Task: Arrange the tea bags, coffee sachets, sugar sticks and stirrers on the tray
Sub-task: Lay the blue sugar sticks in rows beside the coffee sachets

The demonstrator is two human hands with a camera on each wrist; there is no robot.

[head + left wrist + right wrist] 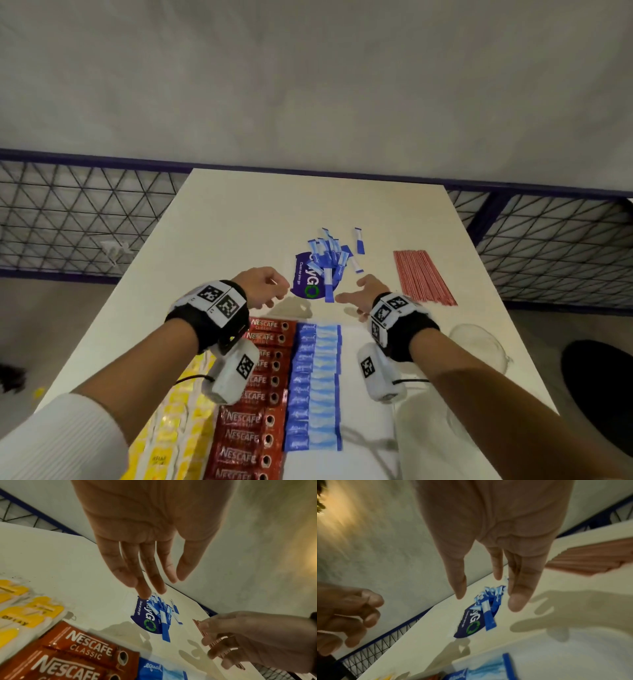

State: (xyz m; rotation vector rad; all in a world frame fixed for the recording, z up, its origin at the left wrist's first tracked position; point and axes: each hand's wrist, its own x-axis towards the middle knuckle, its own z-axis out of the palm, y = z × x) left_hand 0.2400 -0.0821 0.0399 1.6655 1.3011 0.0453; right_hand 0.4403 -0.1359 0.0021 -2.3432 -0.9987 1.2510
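Lay in neat overlapping columns at the near end of the white tray (363,346): yellow tea bags (178,425) leftmost, then red Nescafé Classic coffee sachets (253,411), then blue-and-white Equal sugar sticks (317,387), each packet set crosswise. Sat heaped farther back, a loose pile of blue sugar sticks (330,260), partly over a dark blue round sticker, one stick pointing toward the near side, another lying apart just right of the heap. Rested to the right of that pile, a flat bundle of thin red stirrers (423,275), aligned side by side.
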